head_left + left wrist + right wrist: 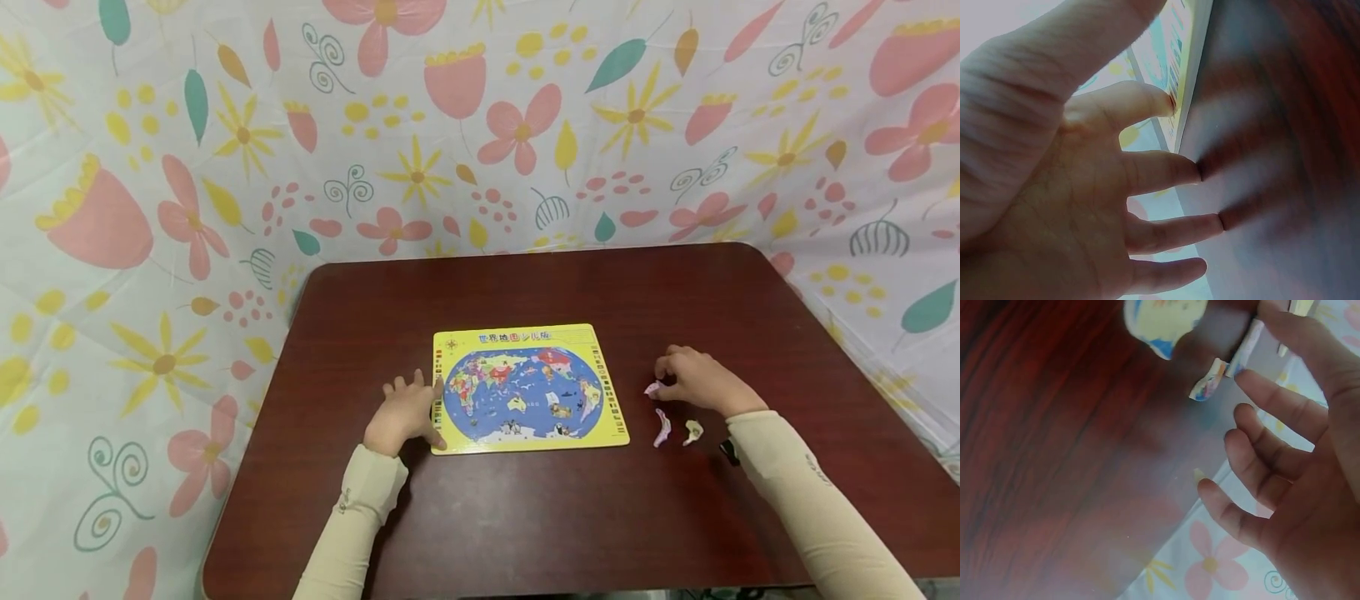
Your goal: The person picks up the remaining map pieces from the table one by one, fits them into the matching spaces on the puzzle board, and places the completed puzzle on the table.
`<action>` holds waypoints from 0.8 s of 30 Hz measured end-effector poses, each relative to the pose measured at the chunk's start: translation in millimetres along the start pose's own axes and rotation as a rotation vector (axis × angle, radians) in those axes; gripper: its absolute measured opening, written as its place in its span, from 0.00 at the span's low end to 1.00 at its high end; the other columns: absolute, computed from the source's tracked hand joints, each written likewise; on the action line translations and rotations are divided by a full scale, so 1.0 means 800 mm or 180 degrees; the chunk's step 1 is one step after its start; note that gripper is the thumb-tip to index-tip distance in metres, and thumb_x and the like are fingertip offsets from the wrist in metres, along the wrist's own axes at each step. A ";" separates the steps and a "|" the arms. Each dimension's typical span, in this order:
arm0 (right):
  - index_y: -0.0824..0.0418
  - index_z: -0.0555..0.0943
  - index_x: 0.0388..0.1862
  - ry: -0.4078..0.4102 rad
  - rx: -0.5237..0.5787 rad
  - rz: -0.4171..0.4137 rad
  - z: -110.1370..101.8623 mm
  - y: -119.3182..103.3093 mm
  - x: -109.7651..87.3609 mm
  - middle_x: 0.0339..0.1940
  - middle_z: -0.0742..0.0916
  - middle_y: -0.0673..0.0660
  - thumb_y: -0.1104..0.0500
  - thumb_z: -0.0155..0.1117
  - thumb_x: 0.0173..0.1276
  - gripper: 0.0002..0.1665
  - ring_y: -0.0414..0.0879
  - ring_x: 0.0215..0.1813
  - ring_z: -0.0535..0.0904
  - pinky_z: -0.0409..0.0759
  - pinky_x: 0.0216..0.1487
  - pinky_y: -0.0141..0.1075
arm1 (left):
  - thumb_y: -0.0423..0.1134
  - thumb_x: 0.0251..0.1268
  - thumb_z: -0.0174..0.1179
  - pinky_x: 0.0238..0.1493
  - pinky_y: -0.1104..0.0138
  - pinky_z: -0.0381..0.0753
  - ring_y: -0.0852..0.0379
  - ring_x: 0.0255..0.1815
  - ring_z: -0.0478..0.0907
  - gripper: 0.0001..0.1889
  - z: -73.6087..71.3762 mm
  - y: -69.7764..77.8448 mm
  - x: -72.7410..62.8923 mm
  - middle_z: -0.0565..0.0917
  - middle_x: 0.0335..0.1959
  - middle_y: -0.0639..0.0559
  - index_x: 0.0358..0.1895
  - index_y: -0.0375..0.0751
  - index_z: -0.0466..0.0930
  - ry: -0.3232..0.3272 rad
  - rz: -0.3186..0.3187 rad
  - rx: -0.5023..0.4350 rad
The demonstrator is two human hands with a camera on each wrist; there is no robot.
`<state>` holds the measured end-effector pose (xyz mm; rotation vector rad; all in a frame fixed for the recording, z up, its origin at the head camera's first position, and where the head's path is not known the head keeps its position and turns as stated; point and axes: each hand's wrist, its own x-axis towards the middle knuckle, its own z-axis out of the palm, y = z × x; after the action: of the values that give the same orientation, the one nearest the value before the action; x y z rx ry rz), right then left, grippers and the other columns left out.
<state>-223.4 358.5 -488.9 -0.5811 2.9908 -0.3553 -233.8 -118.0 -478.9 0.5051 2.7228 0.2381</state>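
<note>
Pinching a small pink piece, right of centre, in my right hand; my left hand, fingers spread, touches the map board, mid-frame.

a yellow-bordered world map board lies on a dark red-brown table. a person's left grip, fingers spread, touches the board's left edge. right of the board, the right grip pinches a small pink piece; a curved purplish piece and a cream piece lie near it. flower-printed cloth hangs behind the table.
</note>
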 end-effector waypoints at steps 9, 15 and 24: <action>0.59 0.83 0.28 0.0097 -0.0047 0.0077 0.006 -0.003 0.004 0.29 0.76 0.52 0.52 0.78 0.56 0.14 0.44 0.26 0.70 0.73 0.29 0.41 | 0.52 0.38 0.85 0.64 0.31 0.56 0.21 0.66 0.60 0.56 0.002 -0.002 0.000 0.58 0.75 0.24 0.75 0.41 0.68 0.0036 0.0010 -0.0064; 0.61 0.82 0.31 0.0123 -0.0118 0.0153 0.003 -0.007 0.009 0.29 0.75 0.53 0.51 0.77 0.56 0.16 0.44 0.23 0.69 0.70 0.28 0.42 | 0.52 0.39 0.85 0.66 0.32 0.55 0.22 0.68 0.59 0.56 0.002 -0.001 -0.001 0.57 0.76 0.24 0.76 0.42 0.67 0.0007 -0.0023 -0.0075; 0.58 0.80 0.24 0.0225 -0.0108 0.0164 0.002 -0.022 0.030 0.29 0.74 0.53 0.49 0.77 0.57 0.17 0.46 0.26 0.69 0.66 0.33 0.46 | 0.51 0.40 0.84 0.66 0.31 0.54 0.22 0.70 0.57 0.56 0.000 0.001 -0.001 0.57 0.76 0.25 0.77 0.42 0.66 -0.0005 -0.0056 -0.0090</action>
<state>-238.7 333.1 -486.6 -0.5034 3.0786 -0.3289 -233.1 -117.3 -478.7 0.4732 2.7171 0.2711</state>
